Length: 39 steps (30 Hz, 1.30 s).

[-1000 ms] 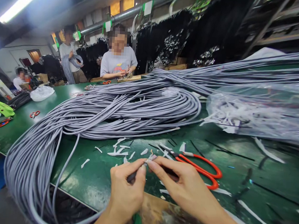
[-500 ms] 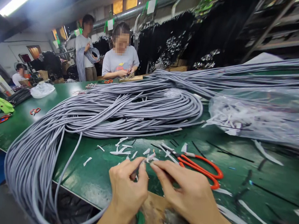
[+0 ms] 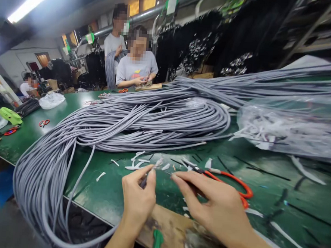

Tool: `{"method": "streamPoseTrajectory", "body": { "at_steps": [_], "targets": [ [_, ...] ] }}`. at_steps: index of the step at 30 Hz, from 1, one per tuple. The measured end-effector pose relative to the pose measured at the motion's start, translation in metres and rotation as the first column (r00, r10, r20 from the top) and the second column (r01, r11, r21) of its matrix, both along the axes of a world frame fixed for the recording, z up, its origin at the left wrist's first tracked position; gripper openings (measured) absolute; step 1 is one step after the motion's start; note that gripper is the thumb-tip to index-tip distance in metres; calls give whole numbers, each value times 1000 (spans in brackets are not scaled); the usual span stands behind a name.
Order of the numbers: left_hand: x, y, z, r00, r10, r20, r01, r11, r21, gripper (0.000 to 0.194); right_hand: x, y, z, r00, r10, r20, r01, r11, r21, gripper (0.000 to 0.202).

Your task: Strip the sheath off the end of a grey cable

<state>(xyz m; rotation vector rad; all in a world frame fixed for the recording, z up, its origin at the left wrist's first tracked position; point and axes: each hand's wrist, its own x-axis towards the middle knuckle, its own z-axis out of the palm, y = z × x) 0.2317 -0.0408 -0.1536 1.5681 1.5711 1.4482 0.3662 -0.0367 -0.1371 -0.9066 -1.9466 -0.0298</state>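
My left hand (image 3: 138, 193) pinches the end of a grey cable (image 3: 99, 241), which runs from the bundle round below my wrist. White frayed material (image 3: 158, 163) sticks up from the cable end at my fingertips. My right hand (image 3: 211, 201) is a little to the right, thumb and forefinger pressed together on a thin dark strand (image 3: 166, 172) that points toward the cable end. Red-handled scissors (image 3: 232, 175) lie on the green table (image 3: 104, 200) just beyond my right hand.
A large grey cable bundle (image 3: 120, 125) spans the table. At the right lies a clear plastic bag (image 3: 294, 128) of scraps. White and black offcuts lie around. A wooden board (image 3: 170, 229) and a green handle (image 3: 157, 243) are below my hands. Two people are across the table, another far left.
My hands have moved apart, leaving a gap between the fingertips, with the left hand shifted slightly left. The view has shifted a little. The standing person appears further right, behind the nearer person.
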Motion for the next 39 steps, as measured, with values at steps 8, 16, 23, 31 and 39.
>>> {"method": "streamPoseTrajectory", "body": {
  "at_steps": [8,16,23,31,39],
  "targets": [
    [3,-4,-4,997,-33,65,25,994,109,25,11,12,1,994,-96,43,91,990,105,31],
    [4,-5,-2,999,-34,-28,37,992,123,23,11,8,4,985,-134,107,111,974,197,32],
    [4,-9,0,993,41,-109,-13,969,246,16,10,7,6,967,-185,178,138,959,246,41],
    [4,-8,0,995,59,-84,-32,955,295,13,10,7,3,982,-136,130,102,965,241,38],
    [6,-11,-3,962,105,-252,6,916,402,16,5,7,-2,988,-97,118,78,985,155,37]
  ]
}}
